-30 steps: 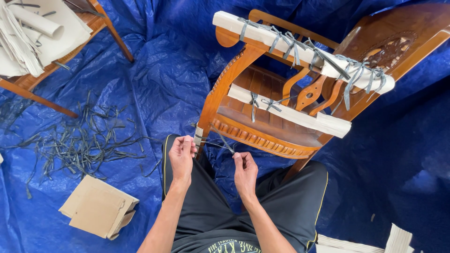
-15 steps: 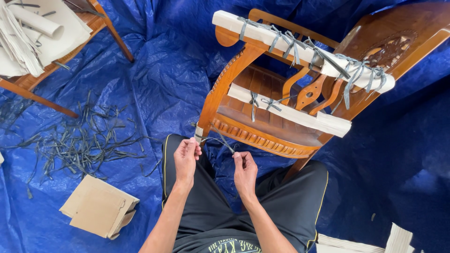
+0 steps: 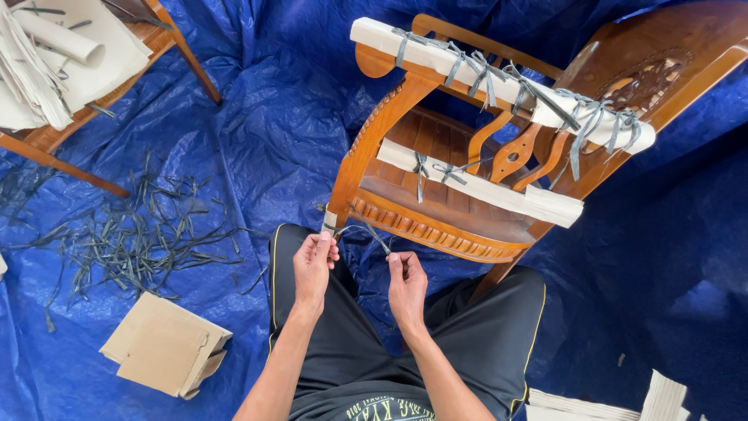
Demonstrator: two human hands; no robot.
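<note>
Grey strap [image 3: 366, 231] pinched between left hand [image 3: 314, 261], right hand [image 3: 405, 282], beside chair leg [image 3: 343, 199]

A crinkled blue tarpaulin [image 3: 257, 117] covers the whole floor, lit evenly by soft light. Left of its middle lies a scatter of grey strap offcuts [image 3: 128, 238], with a flattened cardboard piece [image 3: 164, 355] just below them. At the tarpaulin's upper-left corner stands a wooden table [image 3: 58, 129] bearing what seem to be rolled paper sheets [image 3: 54, 58].

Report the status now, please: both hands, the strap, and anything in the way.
Left hand and right hand each pinch an end of grey strap. Strap runs around wooden chair leg. Nothing between hands.
</note>
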